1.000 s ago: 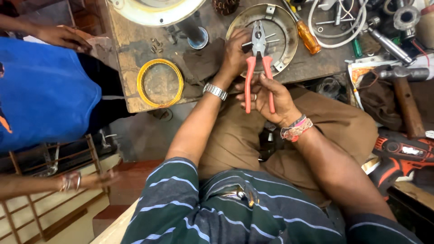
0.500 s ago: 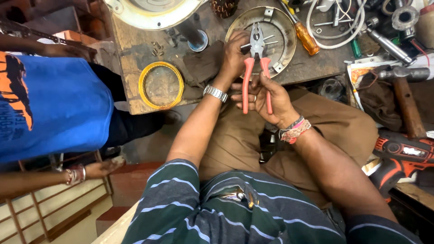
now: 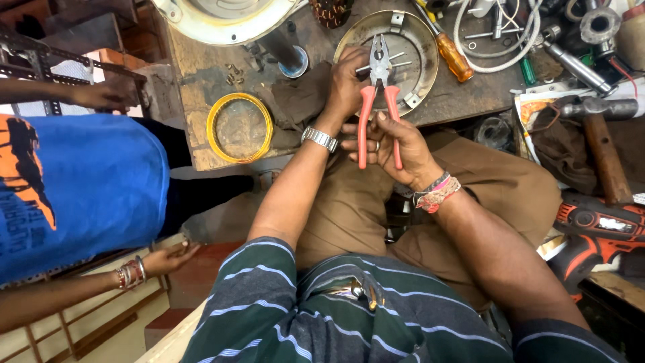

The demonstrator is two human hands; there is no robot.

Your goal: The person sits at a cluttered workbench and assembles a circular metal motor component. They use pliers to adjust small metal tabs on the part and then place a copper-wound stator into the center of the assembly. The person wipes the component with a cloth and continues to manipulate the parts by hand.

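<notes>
The blue-shirted person [image 3: 80, 188] has shifted left; right hand [image 3: 393, 144] grips the pliers [image 3: 378, 101], left hand [image 3: 349, 84] pinches something hidden, so a slip could nip fingers.

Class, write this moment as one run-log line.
right hand: grips red-handled steel pliers | left hand: on round metal dish rim, beside pliers | nearby: yellow ring, orange-handled screwdriver
</notes>
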